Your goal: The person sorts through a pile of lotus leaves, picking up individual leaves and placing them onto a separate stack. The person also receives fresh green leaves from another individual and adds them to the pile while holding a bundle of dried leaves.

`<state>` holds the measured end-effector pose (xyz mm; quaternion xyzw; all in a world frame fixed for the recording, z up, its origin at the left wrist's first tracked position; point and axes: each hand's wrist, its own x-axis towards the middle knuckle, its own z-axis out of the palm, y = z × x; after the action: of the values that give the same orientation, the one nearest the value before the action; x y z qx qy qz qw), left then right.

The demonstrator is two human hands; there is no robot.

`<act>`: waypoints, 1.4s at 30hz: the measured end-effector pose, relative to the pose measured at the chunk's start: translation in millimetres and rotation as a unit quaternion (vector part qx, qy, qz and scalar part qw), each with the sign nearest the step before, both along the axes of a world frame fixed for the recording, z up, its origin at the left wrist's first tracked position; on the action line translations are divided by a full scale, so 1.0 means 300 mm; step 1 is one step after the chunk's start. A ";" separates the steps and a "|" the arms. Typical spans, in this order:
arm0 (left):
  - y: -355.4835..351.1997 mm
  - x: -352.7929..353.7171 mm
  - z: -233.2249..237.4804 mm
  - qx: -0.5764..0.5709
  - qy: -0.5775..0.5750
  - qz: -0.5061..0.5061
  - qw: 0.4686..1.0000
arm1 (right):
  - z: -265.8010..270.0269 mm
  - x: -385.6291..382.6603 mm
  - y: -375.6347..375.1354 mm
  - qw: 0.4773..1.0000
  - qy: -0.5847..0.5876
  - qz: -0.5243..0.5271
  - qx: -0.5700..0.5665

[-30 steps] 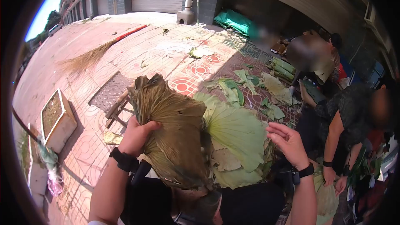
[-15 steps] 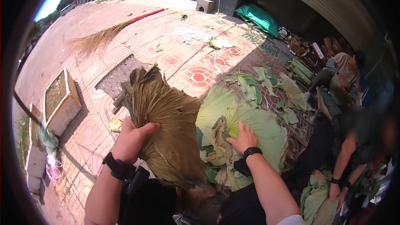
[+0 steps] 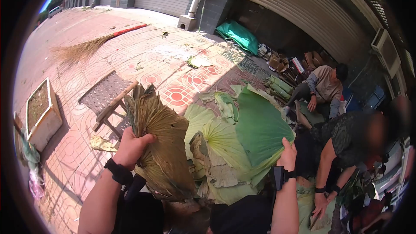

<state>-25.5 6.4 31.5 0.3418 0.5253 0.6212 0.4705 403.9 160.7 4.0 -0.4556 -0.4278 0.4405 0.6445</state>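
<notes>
Right hand (image 3: pixel 288 155) went from flat on the leaf pile (image 3: pixel 219 147) to gripping a green leaf (image 3: pixel 260 125), now lifted upright off it. Left hand (image 3: pixel 130 146) stays clamped on dried brown bundle (image 3: pixel 162 147), beside pile on pavement (image 3: pixel 143 60).

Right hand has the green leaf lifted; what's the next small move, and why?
Probably swing the green leaf across onto the brown bundle in the left hand: the right hand grips its edge, raised off the pile, with the bundle close beside.
</notes>
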 end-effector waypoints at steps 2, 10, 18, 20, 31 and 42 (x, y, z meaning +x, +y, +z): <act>0.015 0.020 -0.003 -0.007 0.013 -0.001 1.000 | 0.064 0.137 -0.133 0.995 0.097 0.006 0.027; 0.082 0.151 -0.019 0.032 0.007 -0.017 0.999 | 0.185 0.588 -0.888 0.960 0.192 -0.188 0.075; 0.151 0.224 -0.079 -0.004 0.048 -0.025 0.999 | 0.244 0.797 -1.443 0.871 0.112 -0.463 0.123; 0.174 0.223 -0.094 -0.010 0.063 -0.034 0.997 | 0.267 0.824 -1.491 0.864 0.079 -0.476 0.140; 0.184 0.238 -0.098 -0.014 0.103 -0.049 0.993 | 0.204 1.075 -1.389 0.829 -0.091 -0.527 0.163; 0.174 0.218 -0.108 -0.009 0.068 -0.031 0.997 | 0.147 1.093 -1.384 0.787 -0.096 -0.591 0.149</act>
<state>39.8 58.7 -1.0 0.3953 0.5508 0.5772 0.4552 731.8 -254.7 48.1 -0.5574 -0.1949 -0.1414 0.7945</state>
